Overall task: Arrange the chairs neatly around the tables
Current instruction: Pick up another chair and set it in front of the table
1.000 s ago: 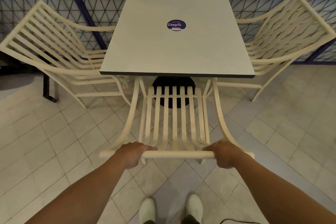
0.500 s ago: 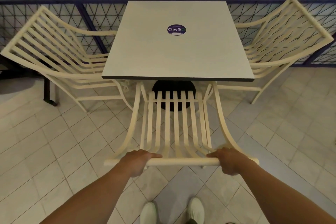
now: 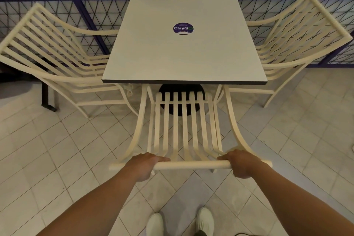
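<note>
A cream slatted chair (image 3: pixel 183 130) stands right in front of me, its seat tucked under the near edge of the square grey table (image 3: pixel 183 55). My left hand (image 3: pixel 143 165) grips the chair's top rail on the left. On the rail's right end my right hand (image 3: pixel 241 163) grips it too. A second cream chair (image 3: pixel 57 59) sits at the table's left side, a third one (image 3: pixel 293 40) at the right side, both with seats partly under the tabletop.
A round purple sticker (image 3: pixel 183 28) lies on the tabletop. A dark mesh railing (image 3: pixel 92 17) with a wall above it runs behind the table. A black stand (image 3: pixel 47 99) rises at the left. Pale floor tiles (image 3: pixel 57 159) surround me; my white shoes (image 3: pixel 205 220) are below.
The table and chairs have shifted slightly lower and nearer in view. Both hands stay on the chair's top rail; the chair sits about as deep under the table as before.
</note>
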A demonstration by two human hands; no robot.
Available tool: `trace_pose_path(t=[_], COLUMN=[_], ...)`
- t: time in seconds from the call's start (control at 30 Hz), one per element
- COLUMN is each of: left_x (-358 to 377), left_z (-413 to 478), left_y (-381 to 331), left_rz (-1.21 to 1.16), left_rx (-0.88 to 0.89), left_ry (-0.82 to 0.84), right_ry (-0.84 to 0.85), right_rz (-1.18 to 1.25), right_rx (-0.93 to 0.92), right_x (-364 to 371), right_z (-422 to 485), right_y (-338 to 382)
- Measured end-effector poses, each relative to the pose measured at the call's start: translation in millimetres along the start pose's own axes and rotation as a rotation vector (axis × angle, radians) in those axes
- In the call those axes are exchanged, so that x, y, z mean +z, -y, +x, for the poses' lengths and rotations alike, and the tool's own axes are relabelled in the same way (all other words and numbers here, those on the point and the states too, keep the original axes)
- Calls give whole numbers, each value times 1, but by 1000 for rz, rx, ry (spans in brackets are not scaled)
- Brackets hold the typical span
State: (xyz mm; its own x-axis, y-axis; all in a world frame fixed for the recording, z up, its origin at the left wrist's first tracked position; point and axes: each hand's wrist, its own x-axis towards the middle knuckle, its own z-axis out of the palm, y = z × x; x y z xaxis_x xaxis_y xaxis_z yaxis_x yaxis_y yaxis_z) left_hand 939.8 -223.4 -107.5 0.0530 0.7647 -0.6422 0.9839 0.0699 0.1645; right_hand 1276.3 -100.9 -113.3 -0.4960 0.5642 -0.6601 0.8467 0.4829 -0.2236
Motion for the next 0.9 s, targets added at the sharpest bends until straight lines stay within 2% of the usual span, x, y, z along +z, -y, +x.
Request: trace_pose_path(t=[0.73, 0.9], left_x=[2, 5], left_z=[-6, -13], left_y=[0, -1], left_rz=[19, 6], left_rx=[-25, -26], left_ry=[-12, -60], right_ry=[-23, -49], right_rz=[-9, -31], right_rx=[51, 34], right_x=[8, 4], right_z=[0, -8], right_y=[3, 6])
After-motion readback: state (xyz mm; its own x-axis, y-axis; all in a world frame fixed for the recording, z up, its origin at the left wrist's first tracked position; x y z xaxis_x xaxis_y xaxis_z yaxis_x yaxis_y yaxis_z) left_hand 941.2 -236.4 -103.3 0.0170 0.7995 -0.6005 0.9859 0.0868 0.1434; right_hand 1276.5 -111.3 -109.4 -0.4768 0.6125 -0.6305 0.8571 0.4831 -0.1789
